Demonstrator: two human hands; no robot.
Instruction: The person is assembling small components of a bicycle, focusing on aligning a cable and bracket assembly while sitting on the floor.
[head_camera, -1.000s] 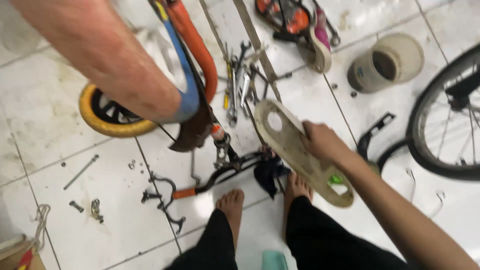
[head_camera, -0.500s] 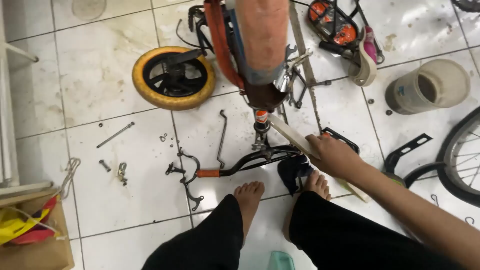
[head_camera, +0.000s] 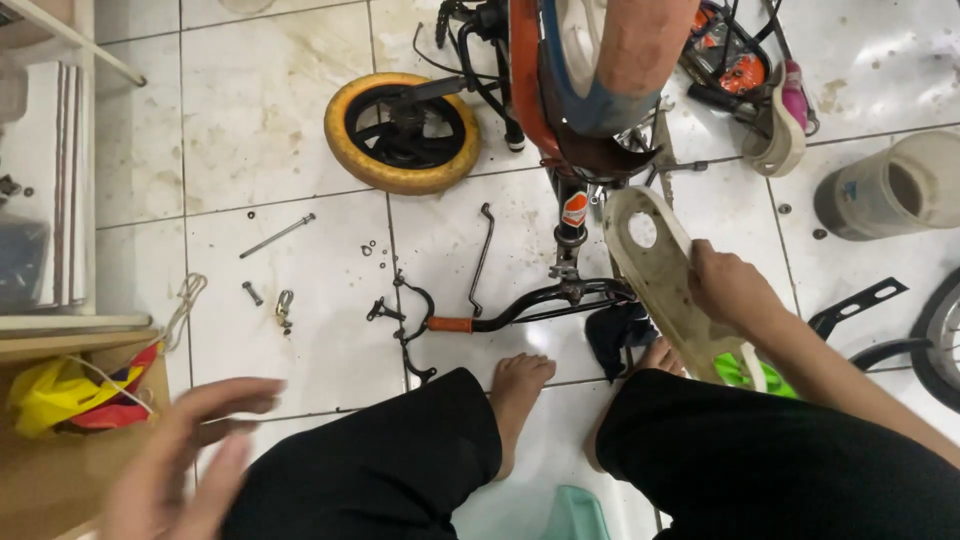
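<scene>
1. While the right hand (head_camera: 725, 288) wraps round the side of the pale chain guard (head_camera: 660, 275), its fingers are curled shut on the guard's edge, and the plate stands over the tiled floor (head_camera: 270, 130) just right of the black frame tube (head_camera: 545, 300).
2. The left hand (head_camera: 185, 455) is blurred down at the floor's near-left corner, fingers spread wide, gripping nothing, beside the cardboard box (head_camera: 70, 470).
3. The guard's long axis runs diagonally: its rounded end with the round hole points up towards the orange bike body (head_camera: 530, 80), its other end slants back to the person's right knee, over a green piece (head_camera: 740, 372).
4. To my eye, doing this well means keeping that grip near the middle so the long plate does not swing, and lining the holed end up squarely with the frame.
5. Loose bolts (head_camera: 277, 236) and the yellow-tyred wheel (head_camera: 403, 132) lie further out on the floor, well apart from the guard.
</scene>
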